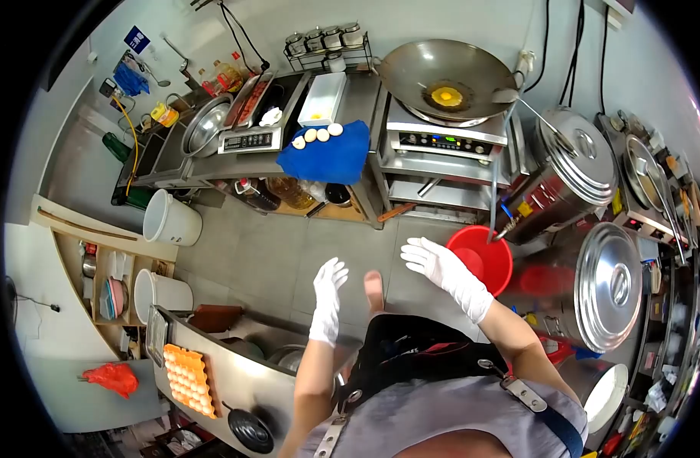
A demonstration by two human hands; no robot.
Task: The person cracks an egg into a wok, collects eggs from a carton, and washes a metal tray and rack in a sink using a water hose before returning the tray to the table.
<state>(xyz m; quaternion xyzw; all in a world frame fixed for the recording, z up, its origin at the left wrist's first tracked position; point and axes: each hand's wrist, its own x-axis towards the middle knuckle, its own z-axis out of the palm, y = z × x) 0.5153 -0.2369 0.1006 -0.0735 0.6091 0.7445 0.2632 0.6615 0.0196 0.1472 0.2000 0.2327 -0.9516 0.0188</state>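
My left hand (328, 298), in a white glove, is held in front of my body above the floor, fingers loosely spread and holding nothing. My right hand (444, 273), gloved as well, reaches forward with stretched fingers and nothing in it, near a red bucket (483, 259). Ahead of both hands, a large wok (411, 65) sits on an induction cooker (441, 143) with a lit display. A cracked egg (447, 96) with a yellow yolk lies in the wok. A long-handled ladle (544, 118) rests on its right rim. Several whole eggs (323, 134) line a blue cloth (327, 162).
A white box (322, 99) stands behind the eggs, left of the wok. Large lidded steel pots (609, 286) stand at right. An egg tray (188, 378) and a black pan (250, 430) lie on the counter at lower left. White buckets (170, 217) stand at left.
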